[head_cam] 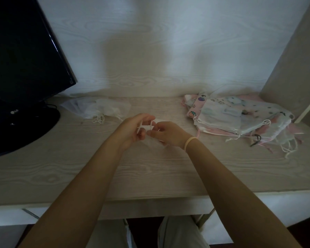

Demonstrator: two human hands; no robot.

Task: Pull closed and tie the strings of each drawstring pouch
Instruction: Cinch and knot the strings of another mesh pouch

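Note:
A sheer white drawstring pouch [159,120] is held over the middle of the desk, mostly hidden behind my hands. My left hand [134,129] has its fingers curled with the pouch's white strings [147,126] looped round them. My right hand [166,134] pinches the strings close to the left fingers. A heap of printed pink and white pouches [240,117] with loose strings lies at the right of the desk. At the back left lie a few sheer white pouches [100,109] with coiled strings.
A black monitor [23,56] on a round stand [25,129] fills the left side. The pale wood-grain desk [150,172] meets a wall at the back. A beige panel [293,56] rises at the right. My knees show under the front edge.

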